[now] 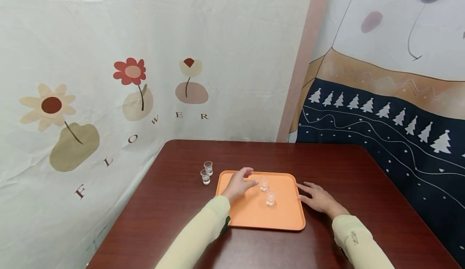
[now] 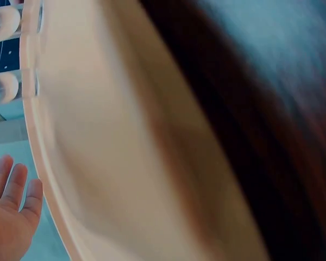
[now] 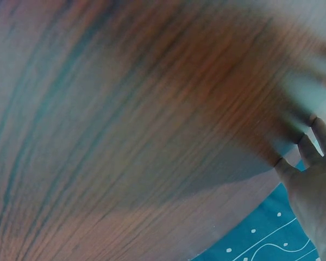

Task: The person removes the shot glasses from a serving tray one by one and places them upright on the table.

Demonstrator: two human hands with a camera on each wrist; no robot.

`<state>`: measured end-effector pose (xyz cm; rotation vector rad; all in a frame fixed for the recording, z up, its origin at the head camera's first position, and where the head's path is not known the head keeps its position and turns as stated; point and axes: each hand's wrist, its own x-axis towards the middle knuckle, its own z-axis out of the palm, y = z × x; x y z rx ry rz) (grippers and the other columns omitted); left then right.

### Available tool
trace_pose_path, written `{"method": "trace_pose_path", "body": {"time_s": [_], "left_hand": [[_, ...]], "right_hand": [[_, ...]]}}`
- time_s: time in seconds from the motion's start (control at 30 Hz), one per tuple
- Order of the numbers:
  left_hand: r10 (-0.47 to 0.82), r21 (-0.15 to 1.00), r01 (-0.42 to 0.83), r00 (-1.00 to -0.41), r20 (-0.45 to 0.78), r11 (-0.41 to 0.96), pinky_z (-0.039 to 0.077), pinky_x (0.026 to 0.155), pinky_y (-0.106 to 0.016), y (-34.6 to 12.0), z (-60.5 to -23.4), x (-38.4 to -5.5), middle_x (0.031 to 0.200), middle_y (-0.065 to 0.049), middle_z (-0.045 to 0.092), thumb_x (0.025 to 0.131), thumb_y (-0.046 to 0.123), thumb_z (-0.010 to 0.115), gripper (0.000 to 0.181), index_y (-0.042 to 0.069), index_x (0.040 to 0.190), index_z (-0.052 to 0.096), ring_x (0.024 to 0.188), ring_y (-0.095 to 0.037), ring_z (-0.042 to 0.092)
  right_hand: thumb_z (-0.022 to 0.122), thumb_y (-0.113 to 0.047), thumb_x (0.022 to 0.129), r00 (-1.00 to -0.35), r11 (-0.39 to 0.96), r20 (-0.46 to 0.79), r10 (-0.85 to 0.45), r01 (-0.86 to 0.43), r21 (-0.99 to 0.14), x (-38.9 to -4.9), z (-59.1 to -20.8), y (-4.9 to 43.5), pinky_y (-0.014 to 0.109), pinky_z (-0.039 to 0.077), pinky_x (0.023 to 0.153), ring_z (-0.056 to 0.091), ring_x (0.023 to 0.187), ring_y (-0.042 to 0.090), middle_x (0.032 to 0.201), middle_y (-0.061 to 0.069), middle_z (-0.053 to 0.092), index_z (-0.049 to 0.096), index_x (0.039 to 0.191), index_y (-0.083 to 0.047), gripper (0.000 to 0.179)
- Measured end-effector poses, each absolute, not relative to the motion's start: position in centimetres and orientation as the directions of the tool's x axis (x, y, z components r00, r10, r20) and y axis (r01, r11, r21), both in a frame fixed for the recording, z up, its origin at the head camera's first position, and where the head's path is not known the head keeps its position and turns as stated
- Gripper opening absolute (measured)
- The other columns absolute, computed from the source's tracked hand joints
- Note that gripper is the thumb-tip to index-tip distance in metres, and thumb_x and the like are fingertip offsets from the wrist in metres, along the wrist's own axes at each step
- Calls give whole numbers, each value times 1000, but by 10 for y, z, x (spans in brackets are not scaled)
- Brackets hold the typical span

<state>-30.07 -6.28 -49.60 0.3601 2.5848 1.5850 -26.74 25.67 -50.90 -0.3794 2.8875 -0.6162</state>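
Note:
My left hand (image 1: 237, 185) hovers over the left part of an orange tray (image 1: 254, 216), fingers loosely spread and holding nothing. Just right of its thumb stand two small clear shot glasses, a rear glass (image 1: 264, 184) and a front glass (image 1: 271, 198), upright on the tray. In the left wrist view the left hand (image 2: 13, 212) shows extended fingers near the tray's rim (image 2: 39, 157). My right hand (image 1: 319, 198) rests on the table beside the tray's right edge, fingers stretched toward the rim. The right wrist view shows that hand (image 3: 315, 190) with fingertips at the wood surface.
Left of the tray, two more clear shot glasses stand close together on the dark red wooden table (image 1: 174, 204), a nearer glass (image 1: 205, 177) and a farther glass (image 1: 208, 168). Printed fabric (image 1: 232, 59) hangs behind the table's back edge.

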Motion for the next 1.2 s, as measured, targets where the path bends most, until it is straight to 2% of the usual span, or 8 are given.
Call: {"method": "trace_pose_path", "body": {"time_s": [0.43,0.7,0.87,1.2], "left_hand": [[284,876,142,-959,6,461,47,97,-44,-42,-505,-301,130,-9,60,91,25,75,53,4,136,55,122,-29,53],[288,858,187,-956,47,479,51,88,-38,-34,-506,-301,112,-4,65,91,17,74,24,8,111,64,107,-23,60],[287,851,205,-956,68,484,50,84,-36,-34,-507,-301,104,0,63,91,17,74,17,10,102,63,100,-19,59],[262,852,184,-963,57,491,51,82,-35,-43,-504,-302,108,0,62,92,22,73,19,12,105,63,104,-20,59]], "right_hand": [[58,-45,98,-955,881,-111,-274,-203,-427,-267,-510,256,70,30,102,33,135,53,148,29,39,47,149,-15,59],[57,-48,98,-959,890,-115,-260,-191,-415,-269,-513,257,70,30,102,33,135,52,149,28,38,47,149,-16,61],[57,-47,98,-959,890,-116,-260,-191,-413,-269,-513,257,69,30,103,33,136,51,149,27,38,46,150,-17,60],[58,-47,98,-956,886,-108,-273,-206,-416,-267,-511,258,70,30,102,33,135,53,148,28,39,47,149,-16,61]]}}
